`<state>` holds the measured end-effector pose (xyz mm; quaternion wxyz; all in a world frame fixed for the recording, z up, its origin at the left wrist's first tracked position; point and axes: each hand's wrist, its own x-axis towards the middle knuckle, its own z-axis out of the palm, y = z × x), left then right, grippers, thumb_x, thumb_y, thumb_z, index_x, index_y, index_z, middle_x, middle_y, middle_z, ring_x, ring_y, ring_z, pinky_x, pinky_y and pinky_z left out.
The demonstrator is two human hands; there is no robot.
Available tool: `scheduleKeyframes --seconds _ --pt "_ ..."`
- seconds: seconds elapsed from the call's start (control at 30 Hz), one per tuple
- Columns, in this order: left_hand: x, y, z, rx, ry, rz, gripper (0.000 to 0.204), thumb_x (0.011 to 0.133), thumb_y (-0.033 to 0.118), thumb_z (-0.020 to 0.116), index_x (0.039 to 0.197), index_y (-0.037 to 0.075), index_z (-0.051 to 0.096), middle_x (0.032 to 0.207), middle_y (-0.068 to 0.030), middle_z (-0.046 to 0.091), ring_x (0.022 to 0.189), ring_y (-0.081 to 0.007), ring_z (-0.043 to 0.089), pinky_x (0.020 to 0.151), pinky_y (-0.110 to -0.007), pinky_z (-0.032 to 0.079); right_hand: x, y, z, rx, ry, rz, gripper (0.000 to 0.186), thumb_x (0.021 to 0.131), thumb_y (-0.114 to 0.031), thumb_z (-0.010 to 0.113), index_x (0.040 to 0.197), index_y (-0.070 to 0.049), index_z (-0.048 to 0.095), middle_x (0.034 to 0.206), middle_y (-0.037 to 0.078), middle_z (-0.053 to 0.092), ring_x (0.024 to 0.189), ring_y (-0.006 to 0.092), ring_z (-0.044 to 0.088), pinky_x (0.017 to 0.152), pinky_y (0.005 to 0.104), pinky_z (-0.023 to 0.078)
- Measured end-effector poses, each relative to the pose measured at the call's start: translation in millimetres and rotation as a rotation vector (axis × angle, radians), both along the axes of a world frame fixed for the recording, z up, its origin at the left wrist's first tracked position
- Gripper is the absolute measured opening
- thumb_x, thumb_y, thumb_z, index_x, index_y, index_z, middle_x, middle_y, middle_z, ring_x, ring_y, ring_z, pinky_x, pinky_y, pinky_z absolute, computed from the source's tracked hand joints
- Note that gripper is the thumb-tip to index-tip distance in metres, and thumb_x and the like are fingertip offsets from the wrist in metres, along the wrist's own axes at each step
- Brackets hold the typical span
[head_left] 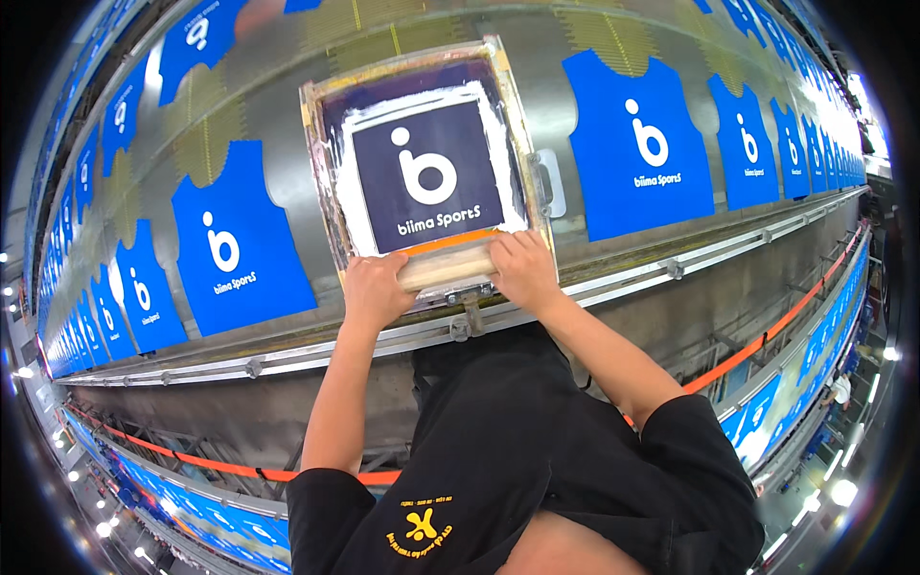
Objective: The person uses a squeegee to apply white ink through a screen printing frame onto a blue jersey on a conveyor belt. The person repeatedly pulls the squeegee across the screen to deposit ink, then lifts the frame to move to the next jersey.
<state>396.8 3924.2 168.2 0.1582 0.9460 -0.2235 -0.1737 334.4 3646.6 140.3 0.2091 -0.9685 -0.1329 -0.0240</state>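
Both my hands hold a squeegee (448, 269) with a pale wooden handle and an orange blade. My left hand (377, 290) wraps round its left end, and my right hand (523, 269) grips the right end. The squeegee lies across the near end of a screen printing frame (319, 158), its blade along the lower edge of the dark stencil area. White ink (356, 216) smears surround the dark panel, which shows a white logo and lettering. Beneath the frame is the long metal printing table; whatever the frame covers there is hidden.
Blue cut fabric pieces with white prints lie along the table, including one to the left (240, 240) and one to the right (640, 149). A metal rail (613, 282) runs along the near edge. Behind me are an orange strip (800, 309) and another table bearing blue pieces.
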Motion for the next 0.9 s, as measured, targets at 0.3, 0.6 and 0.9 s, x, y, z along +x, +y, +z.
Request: scheduleKeyframes --seconds 0.3,0.6,0.9 --pt "-19.5 -33.1 -1.1 -0.035 -0.072 -0.176 0.037 0.087 0.023 0.077 0.123 0.014 0.076 0.111 -0.0125 0.079 0.106 -0.0293 0.074 0.109 -0.048 0.047 41.1 -75.8 -11.3 0.466 -0.055 -0.646 0.058 0.098 -0.05 0.075 0.123 0.002 0.071 0.118 0.022 0.073 0.11 0.0388 0.068 0.099 0.0477 0.051" --pt "138.9 -33.1 14.9 0.012 -0.015 -0.238 0.021 0.09 0.022 0.073 0.111 0.023 0.079 0.093 -0.0078 0.078 0.094 -0.0269 0.073 0.094 -0.043 0.047 94.9 -91.7 -58.3 0.635 0.209 -0.857 0.057 0.103 -0.047 0.073 0.131 0.003 0.067 0.09 0.007 0.069 0.074 0.0137 0.064 0.066 0.0293 0.051" --pt "256.5 -46.9 -2.0 -0.021 -0.015 -0.164 0.028 0.089 0.027 0.077 0.116 0.019 0.08 0.097 -0.009 0.08 0.097 -0.0309 0.075 0.091 -0.045 0.053 106.6 -84.9 -19.9 0.93 0.455 -0.929 0.036 0.106 -0.035 0.071 0.122 -0.002 0.07 0.066 -0.008 0.046 0.05 0.0031 0.039 0.044 0.0253 0.029"
